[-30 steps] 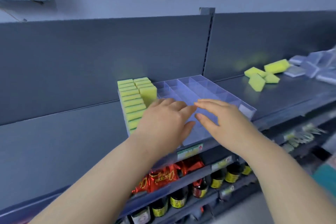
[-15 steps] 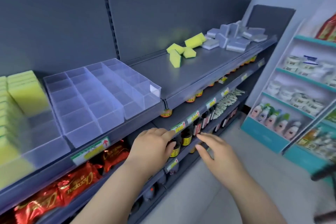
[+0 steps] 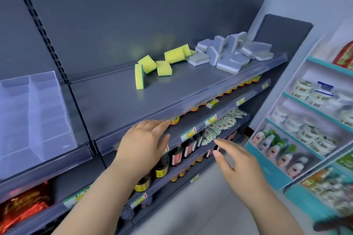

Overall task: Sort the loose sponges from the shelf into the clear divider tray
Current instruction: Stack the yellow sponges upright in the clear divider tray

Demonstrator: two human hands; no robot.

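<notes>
Several loose yellow sponges (image 3: 150,64) lie on the grey top shelf (image 3: 118,97), one standing on edge (image 3: 139,76). Beside them to the right is a heap of grey-and-white sponges (image 3: 229,51). The clear divider tray (image 3: 34,112) sits at the far left of the same shelf, and the compartments in view hold nothing. My left hand (image 3: 143,143) hovers with relaxed fingers at the shelf's front edge, holding nothing. My right hand (image 3: 236,160) is lower and to the right, fingers spread, also holding nothing. Both hands are well short of the sponges.
Below the top shelf are rows of dark sauce bottles (image 3: 177,156), sachets (image 3: 219,126) and red snack bags (image 3: 23,210). A teal-edged rack (image 3: 305,120) with jars and bottles stands at the right. Grey floor (image 3: 210,206) lies between the two shelving units.
The view has swung right, away from the tray with stacked yellow sponges toward the loose sponges. Both hands have left the tray, moved right and risen to the shelf's front edge, still holding nothing.
</notes>
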